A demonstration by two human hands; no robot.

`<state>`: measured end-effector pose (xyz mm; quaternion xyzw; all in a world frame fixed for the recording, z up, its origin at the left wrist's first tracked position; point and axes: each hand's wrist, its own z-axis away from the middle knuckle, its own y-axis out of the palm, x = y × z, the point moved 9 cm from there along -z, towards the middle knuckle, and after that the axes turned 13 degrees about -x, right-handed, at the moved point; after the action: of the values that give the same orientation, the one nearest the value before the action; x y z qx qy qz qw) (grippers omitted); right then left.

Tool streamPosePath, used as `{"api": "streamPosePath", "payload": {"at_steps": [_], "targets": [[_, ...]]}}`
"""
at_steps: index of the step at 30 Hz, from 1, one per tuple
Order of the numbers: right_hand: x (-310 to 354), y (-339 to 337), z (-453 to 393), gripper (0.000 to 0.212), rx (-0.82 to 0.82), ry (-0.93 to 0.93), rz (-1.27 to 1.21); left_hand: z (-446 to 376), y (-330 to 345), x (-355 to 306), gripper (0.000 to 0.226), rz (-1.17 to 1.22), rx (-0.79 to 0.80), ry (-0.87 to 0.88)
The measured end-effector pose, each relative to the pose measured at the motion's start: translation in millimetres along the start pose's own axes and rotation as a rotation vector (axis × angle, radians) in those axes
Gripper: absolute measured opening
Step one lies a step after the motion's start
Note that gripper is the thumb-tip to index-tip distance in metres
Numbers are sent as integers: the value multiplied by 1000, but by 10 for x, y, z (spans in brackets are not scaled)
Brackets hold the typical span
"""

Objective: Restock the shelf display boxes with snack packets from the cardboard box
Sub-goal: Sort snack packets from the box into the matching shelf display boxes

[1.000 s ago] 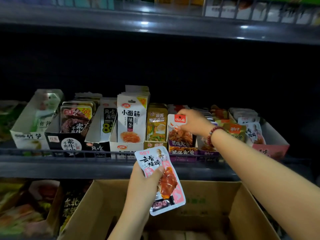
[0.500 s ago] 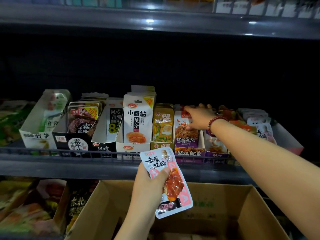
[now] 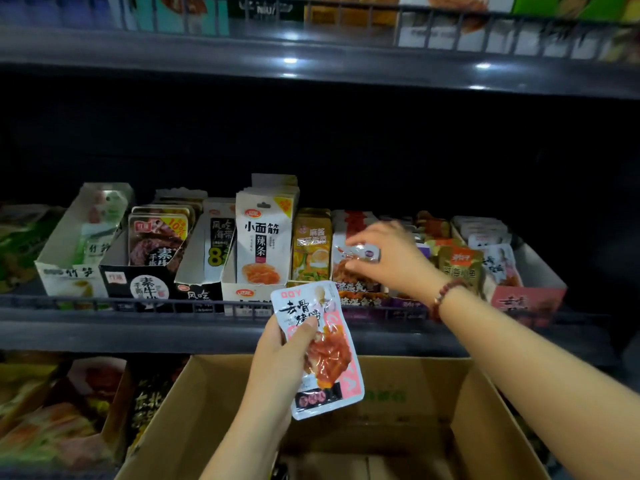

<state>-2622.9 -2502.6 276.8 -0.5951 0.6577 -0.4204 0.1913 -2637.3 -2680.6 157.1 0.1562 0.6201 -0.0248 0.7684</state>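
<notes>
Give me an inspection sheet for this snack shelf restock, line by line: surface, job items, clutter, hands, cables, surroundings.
Surface: dark metal shelf with a low wire rail along the front.
Job's things: row of display boxes, among them a white gluten-strip box and a pink box at the right end; open cardboard box below the shelf.
Clutter: nothing seen.
Hands: left hand grips a pink and white trotter packet over the cardboard box; right hand, bead bracelet on the wrist, pinches a small clear-topped packet above the middle boxes.
Cables: nothing seen.
Surroundings: stocked shelf above; more snack packets lower left.
</notes>
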Motion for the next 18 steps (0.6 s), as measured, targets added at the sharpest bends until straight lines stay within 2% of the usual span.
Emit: {"api": "streamPosePath", "payload": {"at_steps": [3,7,9,13,18], "targets": [[89,-162,441,31,35,60,-248,135,74,-36,13,1,40,4],[-13,-200,966,35,150,220,-508,297,277,-79,18,45,82,-12],[-105,-247,1153,31,156,305,-628,362,437,-86,17,60,108,-40],[-371,-341,1401,38,77,437,-724,470,809,-105,14,90,188,-99],[-818,-605,1480,30,-173,485,-701,320,1168,-363,22,-314,250,116]]}}
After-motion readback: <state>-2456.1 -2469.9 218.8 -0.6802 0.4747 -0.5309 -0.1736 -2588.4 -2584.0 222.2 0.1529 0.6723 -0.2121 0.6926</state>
